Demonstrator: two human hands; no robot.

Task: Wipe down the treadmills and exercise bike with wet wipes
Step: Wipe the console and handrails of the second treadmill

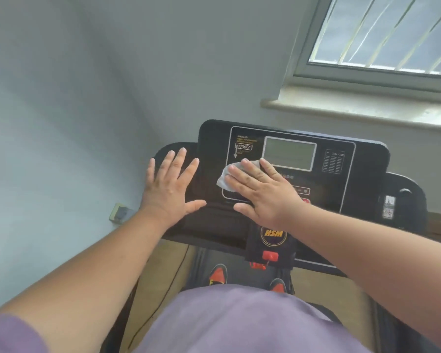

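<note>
On treadmill console (341, 174), right hand (262, 192) flat, hiding most of wipe (224, 180), left hand (171, 184) spread

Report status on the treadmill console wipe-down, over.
Right hand flat, pressing wet wipe onto treadmill console beside the display. Left hand flat on console's left side. Nothing blocking.

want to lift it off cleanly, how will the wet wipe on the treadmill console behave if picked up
The wet wipe looks thin and crumpled under the right hand, so it is probably floppy and very light. Pressed flat against the sloping console, it may cling slightly rather than slide.
</note>
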